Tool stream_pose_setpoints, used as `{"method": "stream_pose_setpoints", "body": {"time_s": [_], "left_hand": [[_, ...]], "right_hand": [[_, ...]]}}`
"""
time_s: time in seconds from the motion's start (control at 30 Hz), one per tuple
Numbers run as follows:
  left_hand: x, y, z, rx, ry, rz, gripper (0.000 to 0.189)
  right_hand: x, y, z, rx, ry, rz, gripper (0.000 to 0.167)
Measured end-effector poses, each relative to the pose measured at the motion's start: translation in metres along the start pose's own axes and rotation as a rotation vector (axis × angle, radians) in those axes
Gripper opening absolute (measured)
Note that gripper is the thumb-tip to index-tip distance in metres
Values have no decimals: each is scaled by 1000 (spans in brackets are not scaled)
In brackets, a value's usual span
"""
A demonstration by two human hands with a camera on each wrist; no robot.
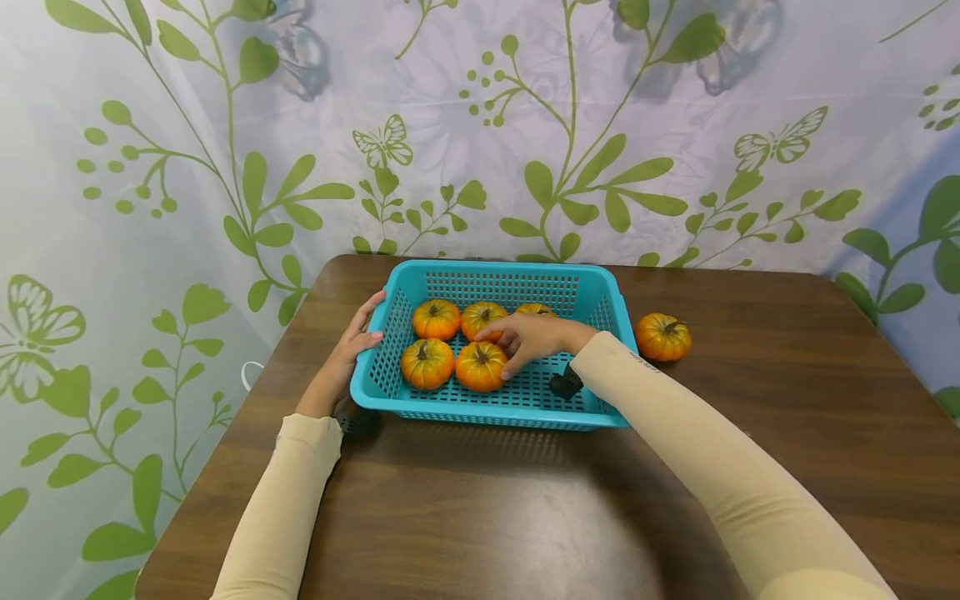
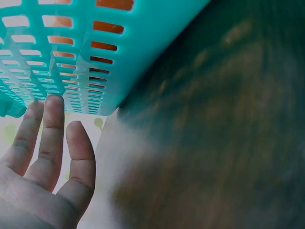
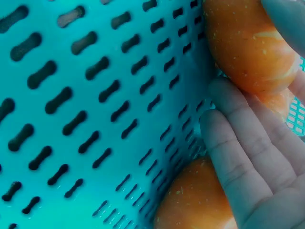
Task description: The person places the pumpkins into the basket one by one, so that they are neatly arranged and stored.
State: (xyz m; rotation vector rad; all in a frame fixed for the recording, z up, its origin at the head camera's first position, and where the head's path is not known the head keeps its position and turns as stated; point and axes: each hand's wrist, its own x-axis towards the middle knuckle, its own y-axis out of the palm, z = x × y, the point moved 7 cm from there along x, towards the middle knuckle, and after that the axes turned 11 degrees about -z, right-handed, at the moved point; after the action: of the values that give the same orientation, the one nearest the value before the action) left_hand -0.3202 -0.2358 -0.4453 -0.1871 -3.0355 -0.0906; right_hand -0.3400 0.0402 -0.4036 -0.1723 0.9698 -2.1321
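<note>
Right hand (image 1: 528, 337) is reaching down into the teal basket (image 1: 600, 292), grip curling over the front-right pumpkin (image 1: 480, 367): fingertips are touching its top and right side. Can't tell whether it is lifting off the basket floor. In the right wrist view the fingers (image 3: 238, 143) are lying against orange rind, with perforated basket wall (image 3: 86, 109) filling the rest.

Left hand (image 1: 352, 342) is resting flat on the outside of the basket's left wall, fingers straight, thumb up at the rim. The grip is wide and nothing is being held. In the left wrist view the fingers (image 2: 52, 138) are sitting just beside the slotted wall (image 2: 71, 52), and orange is showing through the slots.

Basket is sitting on the brown wooden surface (image 1: 787, 467), near its far edge. Five pumpkins are sitting inside:
- front-left pumpkin (image 1: 427, 363), touching the gripped one
- back-left pumpkin (image 1: 436, 319)
- back-middle pumpkin (image 1: 482, 317)
- back-right pumpkin (image 1: 535, 309), mostly hidden behind the right hand

Sixth pumpkin (image 1: 663, 336) is sitting outside on the surface, near the basket's right wall. The basket's right wall is standing between it and the reaching hand.

A leaf-and-butterfly curtain (image 1: 187, 167) is hanging behind the surface.
</note>
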Motion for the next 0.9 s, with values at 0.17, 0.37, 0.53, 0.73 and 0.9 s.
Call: {"method": "stream_pose_setpoints", "body": {"time_s": [0.17,0.37,0.53,0.73,0.9], "left_hand": [[0,-1,0,-3,6,-1,75],[-1,1,0,-2,6,9,76],[0,1,0,9,7,3,76],[0,2,-1,-17,21,8,78],[0,3,-1,-27,25,3,79]], "right_hand": [[1,1,2,-5,-2,7,73],[-2,-1,-1,30,11,29,76],[-6,-8,-4,106,18,17,76],[-11,-21,-6,216,10,-34,68],[-14,-28,-6,306,-7,-63,65]]}}
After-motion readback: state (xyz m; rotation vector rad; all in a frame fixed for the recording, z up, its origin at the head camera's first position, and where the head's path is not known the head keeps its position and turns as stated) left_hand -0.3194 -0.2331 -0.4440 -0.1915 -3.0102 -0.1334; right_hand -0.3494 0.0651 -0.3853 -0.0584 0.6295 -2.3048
